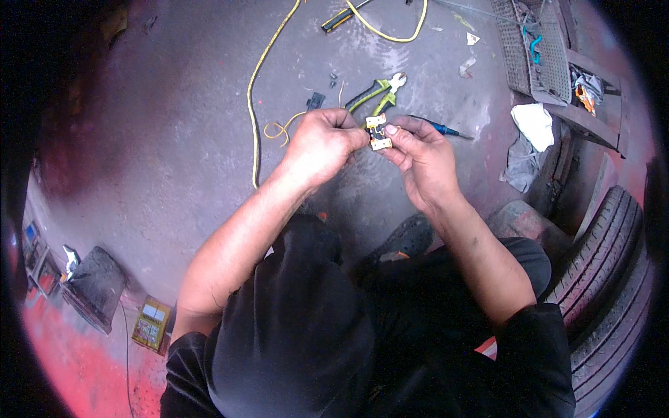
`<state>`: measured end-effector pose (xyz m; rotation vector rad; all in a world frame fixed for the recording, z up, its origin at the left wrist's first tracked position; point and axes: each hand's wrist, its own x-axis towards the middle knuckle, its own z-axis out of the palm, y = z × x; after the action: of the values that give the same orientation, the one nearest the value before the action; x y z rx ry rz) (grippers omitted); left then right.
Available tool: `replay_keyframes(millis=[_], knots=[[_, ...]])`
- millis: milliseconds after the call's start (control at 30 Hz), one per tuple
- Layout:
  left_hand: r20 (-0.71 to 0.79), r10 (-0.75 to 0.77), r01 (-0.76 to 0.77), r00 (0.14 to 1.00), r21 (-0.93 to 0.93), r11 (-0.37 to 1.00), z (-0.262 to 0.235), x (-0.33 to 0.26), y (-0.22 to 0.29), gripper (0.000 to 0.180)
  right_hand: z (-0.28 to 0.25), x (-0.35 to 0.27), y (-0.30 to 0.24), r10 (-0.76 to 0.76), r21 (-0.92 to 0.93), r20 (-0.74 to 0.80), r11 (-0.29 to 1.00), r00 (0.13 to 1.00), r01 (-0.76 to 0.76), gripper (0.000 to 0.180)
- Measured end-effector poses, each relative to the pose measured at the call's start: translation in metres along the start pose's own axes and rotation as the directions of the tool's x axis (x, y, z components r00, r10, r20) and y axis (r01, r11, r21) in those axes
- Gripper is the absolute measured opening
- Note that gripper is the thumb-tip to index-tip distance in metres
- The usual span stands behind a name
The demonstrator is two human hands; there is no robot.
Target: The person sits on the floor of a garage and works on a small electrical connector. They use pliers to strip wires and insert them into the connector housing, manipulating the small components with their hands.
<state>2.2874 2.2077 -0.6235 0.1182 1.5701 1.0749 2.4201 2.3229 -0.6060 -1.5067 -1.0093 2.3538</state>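
Note:
Between my two hands is a small cream-and-black electrical part (378,132), with pale blocks at its top and bottom and a dark middle. My left hand (324,146) pinches its left side, fingertips closed. On the other side my right hand (425,157) grips it between thumb and fingers. Just beyond, green-and-black cutting pliers (380,94) lie on the floor, jaws pointing away. A blue-handled screwdriver (440,128) shows partly behind my right fingers. Near my left knuckles rest a small black plug-like piece (316,101) and a thin curled yellow wire (280,130).
A long yellow cable (253,90) runs over the grey floor (174,118). Another black-and-yellow tool (336,21) lies at the far edge. To the right are a grey crate (533,49), a white cloth (532,125) and tires (603,258). A yellow box (151,322) stands lower left.

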Motion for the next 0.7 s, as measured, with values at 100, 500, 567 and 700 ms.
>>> replay_keyframes(millis=[100, 500, 567, 700], knots=[[0.056, -0.016, 0.017, 0.998, -0.016, 1.0, -0.002, 0.0, 0.003, 0.011, -0.002, 0.001, 0.0, 0.027, 0.019, 0.006, 0.999, 1.0, -0.027, 0.028], [0.167, -0.043, 0.066, 0.985, -0.137, 0.988, -0.012, 0.002, -0.001, 0.009, 0.001, 0.002, -0.001, 0.039, 0.013, 0.032, 0.999, 0.999, -0.04, 0.026], [0.165, -0.047, 0.072, 0.985, -0.145, 0.987, -0.012, 0.001, -0.001, 0.009, 0.001, 0.002, -0.002, 0.04, 0.003, 0.033, 0.999, 0.999, -0.04, 0.027], [0.167, -0.046, 0.072, 0.985, -0.155, 0.985, -0.013, 0.001, -0.001, 0.009, 0.002, 0.001, -0.002, 0.046, 0.0, 0.037, 0.999, 0.998, -0.046, 0.027]])
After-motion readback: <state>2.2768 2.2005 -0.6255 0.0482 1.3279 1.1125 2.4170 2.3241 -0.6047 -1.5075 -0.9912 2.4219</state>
